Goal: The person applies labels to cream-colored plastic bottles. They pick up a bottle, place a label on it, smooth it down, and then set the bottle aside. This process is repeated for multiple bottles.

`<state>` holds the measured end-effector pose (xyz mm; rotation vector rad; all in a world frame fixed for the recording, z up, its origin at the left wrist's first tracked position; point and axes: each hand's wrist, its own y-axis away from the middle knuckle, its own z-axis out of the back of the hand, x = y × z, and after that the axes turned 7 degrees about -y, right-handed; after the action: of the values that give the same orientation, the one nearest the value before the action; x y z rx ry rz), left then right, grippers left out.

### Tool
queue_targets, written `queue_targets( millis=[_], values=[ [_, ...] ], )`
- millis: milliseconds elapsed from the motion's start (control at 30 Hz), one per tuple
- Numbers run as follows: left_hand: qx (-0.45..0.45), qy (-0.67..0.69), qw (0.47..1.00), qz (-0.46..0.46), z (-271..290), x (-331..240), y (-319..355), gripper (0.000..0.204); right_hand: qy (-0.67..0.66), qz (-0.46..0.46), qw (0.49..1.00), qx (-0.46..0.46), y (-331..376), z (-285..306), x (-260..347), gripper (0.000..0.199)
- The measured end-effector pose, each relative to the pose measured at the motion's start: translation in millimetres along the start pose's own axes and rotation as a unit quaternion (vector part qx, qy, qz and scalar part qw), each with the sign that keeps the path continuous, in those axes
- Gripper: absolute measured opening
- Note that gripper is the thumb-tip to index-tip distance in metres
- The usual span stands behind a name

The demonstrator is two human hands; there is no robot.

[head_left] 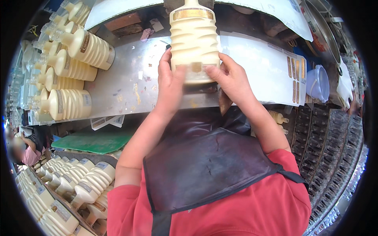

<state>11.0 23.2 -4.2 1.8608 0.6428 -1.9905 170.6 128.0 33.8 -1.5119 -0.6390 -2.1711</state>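
Observation:
A cream-coloured bottle (193, 39) with wavy ridges stands upright over the metal bench, a gold band round its shoulder and a gold label low on its front. From the left side my left hand (170, 80) grips it, its thumb blurred against the lower label. My right hand (233, 78) closes on the other side, thumb pressed by the same label. Beneath the bottle and right palm, a brown pointed piece (225, 101) sticks out past the bench edge; its kind I cannot make out.
Several similar bottles (71, 104) lie at the bench's left. A white backing sheet (256, 59) with gold and brown labels lies right, beside a pale blue bucket (318, 83). More bottles (92, 183) fill the lower left near a green board (94, 141). Dark racks (327, 145) stand at right.

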Motion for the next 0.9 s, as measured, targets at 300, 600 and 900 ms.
queue_targets(
  millis=[300,600,900],
  values=[
    [0.004,0.015,1.000,-0.024,2,7,1,0.067,-0.103,-0.015,0.995,-0.001,3,-4,-3,0.062],
    [0.016,0.084,0.996,0.003,9,3,2,0.065,-0.158,-0.062,0.985,0.040,5,10,2,0.053],
    [0.025,0.086,0.996,0.021,6,-1,5,0.063,-0.176,-0.044,0.982,0.044,7,6,-9,0.051]
  ],
)
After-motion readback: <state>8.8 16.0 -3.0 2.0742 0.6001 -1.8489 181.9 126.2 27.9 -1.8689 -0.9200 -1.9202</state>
